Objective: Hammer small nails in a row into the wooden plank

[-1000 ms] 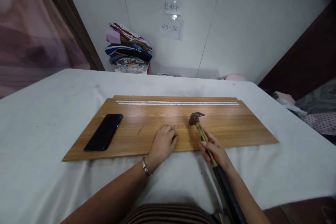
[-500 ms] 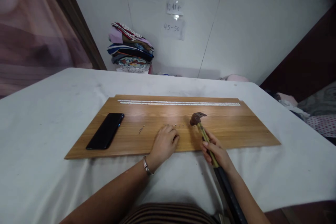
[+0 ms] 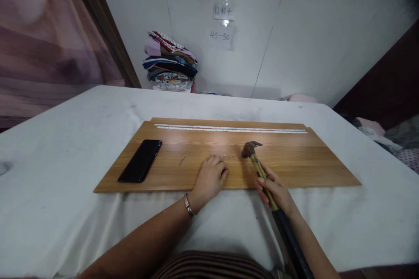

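Observation:
My right hand (image 3: 276, 189) is closed round the handle of a claw hammer (image 3: 262, 174). The hammer's rusty head rests at or just above the wooden board (image 3: 294, 161), at the right end of a row of small nails (image 3: 233, 157). On the board's front part, my left hand (image 3: 209, 178) lies palm down with loosely bent fingers; its fingertips are partly hidden, close to the left end of that row. I see nothing held in it. A couple of loose nails (image 3: 182, 160) lie left of this hand.
A black phone (image 3: 140, 161) lies on the board's left side. Two white measuring strips (image 3: 229, 129) run along its far edge. The board lies on a white-covered table (image 3: 59, 165). Folded clothes (image 3: 170, 61) are stacked by the wall, beyond the table.
The whole view has shifted, so the board and both hands appear farther right. Both hands and the hammer keep nearly the same places over the board.

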Available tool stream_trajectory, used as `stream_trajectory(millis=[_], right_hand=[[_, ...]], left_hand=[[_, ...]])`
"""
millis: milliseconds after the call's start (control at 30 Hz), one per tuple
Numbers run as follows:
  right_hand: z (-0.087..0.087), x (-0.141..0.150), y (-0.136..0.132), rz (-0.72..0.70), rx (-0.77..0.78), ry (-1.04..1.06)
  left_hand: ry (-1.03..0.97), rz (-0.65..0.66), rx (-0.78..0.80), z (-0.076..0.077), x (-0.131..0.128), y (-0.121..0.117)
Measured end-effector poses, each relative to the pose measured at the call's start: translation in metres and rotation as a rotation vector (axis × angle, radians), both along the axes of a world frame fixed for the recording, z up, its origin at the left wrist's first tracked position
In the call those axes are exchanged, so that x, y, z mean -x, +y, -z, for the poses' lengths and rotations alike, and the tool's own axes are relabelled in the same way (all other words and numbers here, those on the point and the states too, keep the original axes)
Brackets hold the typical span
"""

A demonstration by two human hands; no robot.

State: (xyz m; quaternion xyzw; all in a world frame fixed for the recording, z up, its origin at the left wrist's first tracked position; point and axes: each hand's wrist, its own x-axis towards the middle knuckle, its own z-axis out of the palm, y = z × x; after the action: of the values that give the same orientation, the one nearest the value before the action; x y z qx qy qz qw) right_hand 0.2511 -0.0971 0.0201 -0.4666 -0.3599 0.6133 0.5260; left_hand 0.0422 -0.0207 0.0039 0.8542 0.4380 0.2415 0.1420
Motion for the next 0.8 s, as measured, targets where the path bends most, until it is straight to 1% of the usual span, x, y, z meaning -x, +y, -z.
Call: stream_trajectory(millis=[267, 500, 800], right_hand=[[-0.0011, 0.0001, -0.0005, -0.001, -0.024, -0.009], [0.0005, 0.0018, 0.0002, 0.007, 0.003, 0.014], [-0.0017, 0.0021, -0.0008, 0.011, -0.024, 0.016]], left_hand=[[0.032, -0.013, -0.026, 0.0001, -0.0002, 0.0001], [0.031, -0.008, -0.012, 0.0003, 0.0001, 0.0007], [0.034, -0.002, -0.008, -0.0018, 0.0004, 0.0008]])
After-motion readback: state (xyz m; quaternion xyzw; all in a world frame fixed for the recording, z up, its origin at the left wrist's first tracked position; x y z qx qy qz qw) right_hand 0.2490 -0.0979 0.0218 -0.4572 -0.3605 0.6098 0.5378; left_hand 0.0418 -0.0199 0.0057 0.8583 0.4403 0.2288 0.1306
